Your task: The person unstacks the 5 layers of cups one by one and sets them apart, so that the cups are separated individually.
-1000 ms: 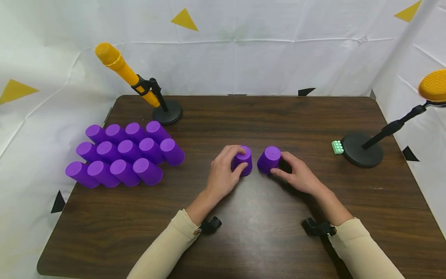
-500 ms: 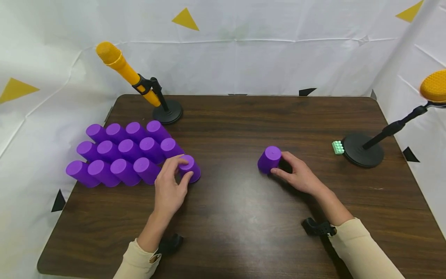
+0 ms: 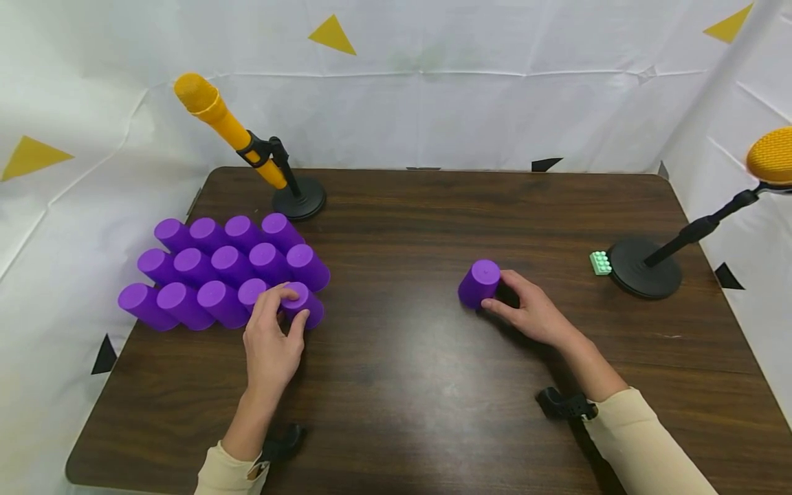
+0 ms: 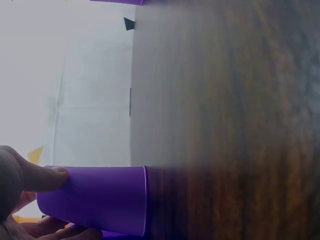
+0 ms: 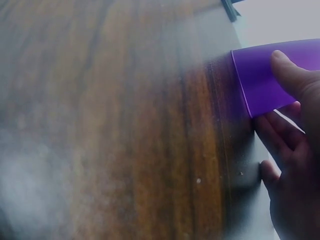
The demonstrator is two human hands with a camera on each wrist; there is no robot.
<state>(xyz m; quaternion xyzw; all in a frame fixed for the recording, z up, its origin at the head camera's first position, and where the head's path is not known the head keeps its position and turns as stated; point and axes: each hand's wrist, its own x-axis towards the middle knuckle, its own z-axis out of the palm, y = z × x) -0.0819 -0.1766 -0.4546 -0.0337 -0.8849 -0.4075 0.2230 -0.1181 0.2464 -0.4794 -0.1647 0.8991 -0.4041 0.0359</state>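
Observation:
My left hand [image 3: 272, 347] grips an upside-down purple cup [image 3: 307, 307] at the right end of the front row of cups. In the left wrist view the thumb lies along the side of that cup [image 4: 100, 197], whose rim is down at the tabletop. Near the middle of the table my right hand [image 3: 532, 309] holds a second upside-down purple cup [image 3: 479, 284] by its right side. The right wrist view has its thumb [image 5: 287, 70] on the wall of this cup [image 5: 255, 82] and other fingers on the far side.
Several more upside-down purple cups [image 3: 231, 265] stand in rows on the left of the brown table [image 3: 396, 392]. An orange microphone [image 3: 225, 124] on a black stand is behind them. On the right are another black stand [image 3: 643, 268] and a small green toy brick [image 3: 600, 262].
My left hand has carried its cup from the table's middle leftwards to the end of the front row. The right hand and its cup have stayed in place.

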